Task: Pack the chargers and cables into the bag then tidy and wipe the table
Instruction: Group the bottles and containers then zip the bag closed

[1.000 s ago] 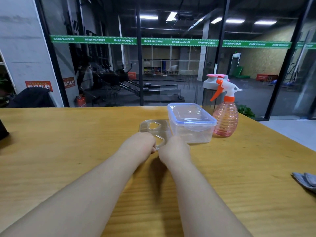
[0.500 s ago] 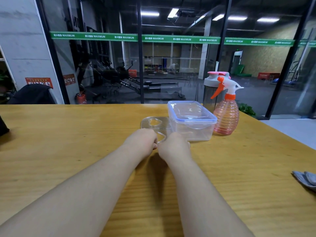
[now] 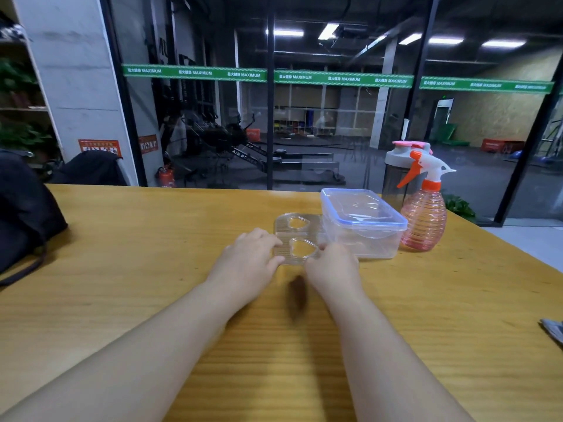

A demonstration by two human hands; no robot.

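The bag [image 3: 21,208] sits far left of the clear tray [image 3: 297,239]; both hands, left hand [image 3: 251,257] and right hand [image 3: 330,266], pinch that tray's near edge on the counter [image 3: 152,269].

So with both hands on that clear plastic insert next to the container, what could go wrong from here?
1. The left hand and right hand touch only the near edge of the clear plastic tray insert; being thin, it might flex or slip.
2. The insert sits against the lidded clear container; a push forward could shove the container into the pink spray bottle, and perhaps tip it.
3. The shaker bottle stands near the table's far edge and could be knocked off.
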